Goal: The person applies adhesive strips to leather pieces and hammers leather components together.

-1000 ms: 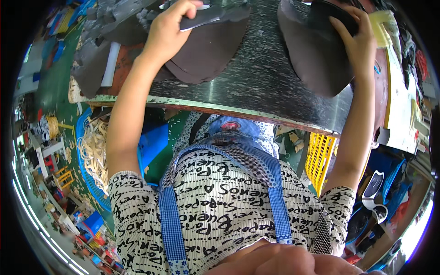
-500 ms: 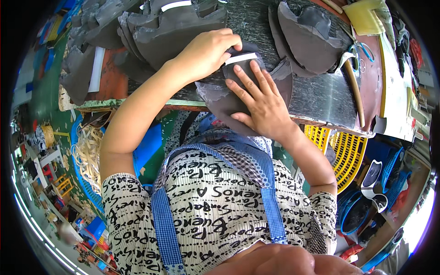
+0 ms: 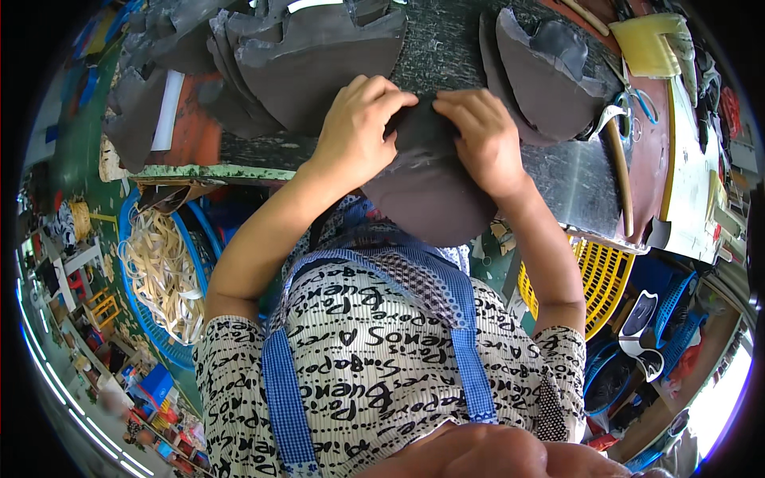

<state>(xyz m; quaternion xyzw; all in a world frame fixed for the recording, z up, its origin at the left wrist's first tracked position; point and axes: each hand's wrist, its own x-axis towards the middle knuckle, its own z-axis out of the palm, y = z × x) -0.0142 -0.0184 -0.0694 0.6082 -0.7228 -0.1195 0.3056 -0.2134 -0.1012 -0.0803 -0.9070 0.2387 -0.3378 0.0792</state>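
A dark brown leather-like piece (image 3: 434, 199) lies over the table's near edge, its rounded end hanging toward me. My left hand (image 3: 362, 127) is closed, thumb and fingertips at the left side of the piece's narrower far part. On the opposite side, my right hand (image 3: 484, 137) has bent fingers pressed to the same far edge. Both sets of fingertips almost meet there and partly hide that edge. Cut pieces of the same dark material (image 3: 319, 72) are stacked beyond my left hand. More rounded pieces (image 3: 542, 92) lie beyond my right hand.
Blue-handled scissors (image 3: 641, 103) and a wooden-handled hammer (image 3: 619, 175) lie at the table's right. Yellow folded material (image 3: 649, 48) sits farther back. Below the table are a blue basket of pale strips (image 3: 163, 279) and a yellow basket (image 3: 594, 283).
The piece shows a smooth brown face now, and its white strip is out of sight. My right hand has gone from flat and spread to bent fingers at the far edge.
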